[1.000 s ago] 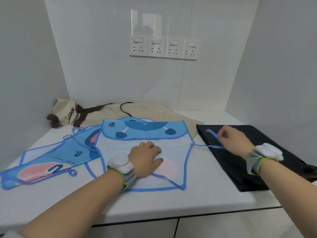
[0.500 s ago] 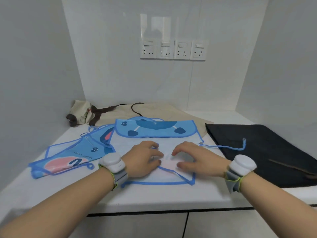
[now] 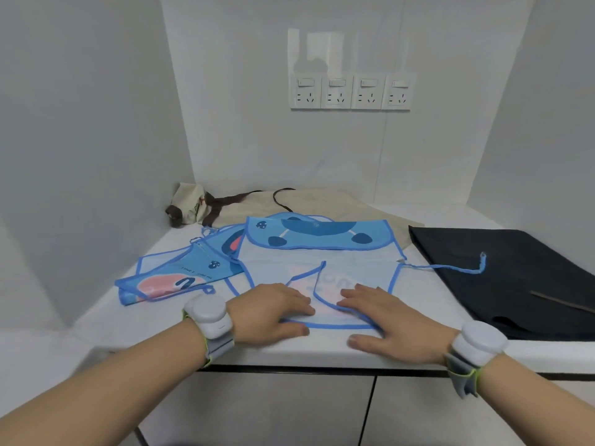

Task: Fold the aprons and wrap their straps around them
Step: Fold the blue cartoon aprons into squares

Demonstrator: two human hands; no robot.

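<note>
Both hands lie flat, fingers straight: left hand (image 3: pixel 273 312) and right hand (image 3: pixel 383 320) press the blue apron (image 3: pixel 322 252) on the counter (image 3: pixel 96 326), now nearer its front hem; its strap (image 3: pixel 450 268) trails across the black cloth (image 3: pixel 515 275).

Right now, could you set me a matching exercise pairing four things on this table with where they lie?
Things:
1. beige apron
2. black apron
3. strap end
4. hands (left hand, right hand)

Places:
A. on the black apron
B. back of the table, by the wall
C. pressing the middle blue apron
D. right side of the table

Pairs: 1-B, 2-D, 3-A, 4-C
</note>
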